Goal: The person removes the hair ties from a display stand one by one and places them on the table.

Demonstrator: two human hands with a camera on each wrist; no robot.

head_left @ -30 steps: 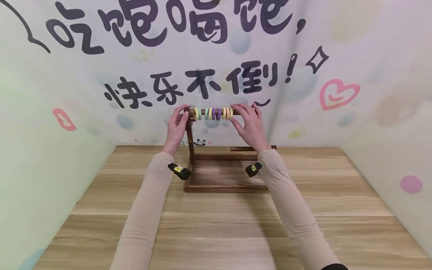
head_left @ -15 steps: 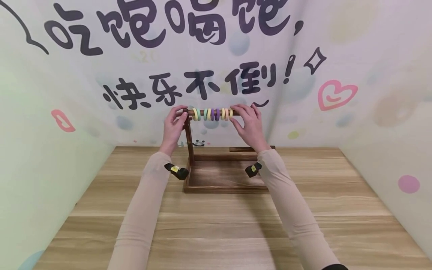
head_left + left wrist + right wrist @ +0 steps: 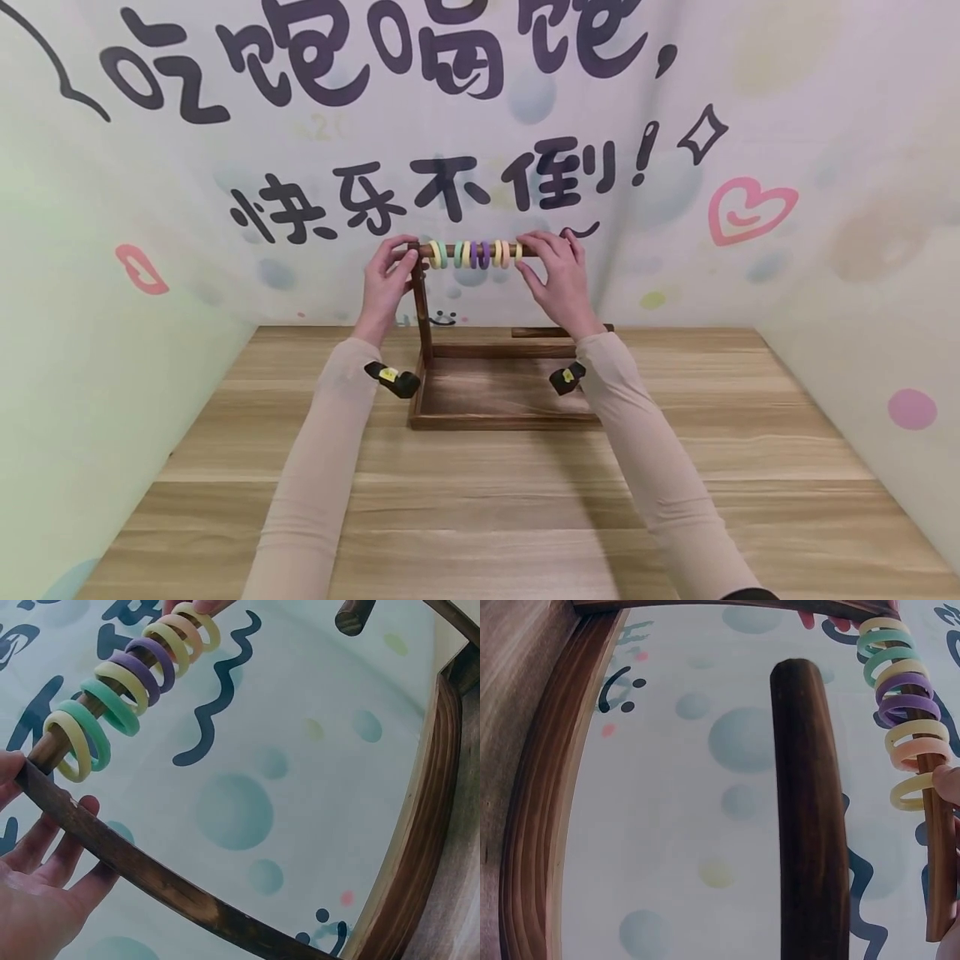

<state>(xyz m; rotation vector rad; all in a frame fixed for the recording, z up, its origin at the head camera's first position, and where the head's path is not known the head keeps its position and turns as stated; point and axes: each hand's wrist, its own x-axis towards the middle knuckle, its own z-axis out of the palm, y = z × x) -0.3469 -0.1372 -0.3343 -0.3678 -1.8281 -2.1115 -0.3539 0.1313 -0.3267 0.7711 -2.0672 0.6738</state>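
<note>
A dark wooden stand (image 3: 423, 317) has one upright post at the left, with a horizontal rod (image 3: 49, 748) running right from its top. Several pastel rings in yellow, green, purple and peach hang along that rod. My left hand (image 3: 386, 287) grips the top of the post, thumb in front and fingers behind it, as the left wrist view shows. At the rod's free end, my right hand (image 3: 558, 275) pinches the outermost yellow ring (image 3: 909, 793). This ring sits a little apart from the peach ring (image 3: 921, 754) beside it. Part of the right fingers is hidden behind the rod.
The stand's base is a shallow rimmed tray (image 3: 495, 421) on the wood-grain table (image 3: 480, 508). A second, lower rod (image 3: 540, 332) stands over the tray's right back and looms large in the right wrist view. A printed wall (image 3: 660, 275) rises close behind.
My right hand has shifted slightly right along the rod with the last yellow ring, widening its gap from the peach ring. The left hand keeps its hold on the post.
</note>
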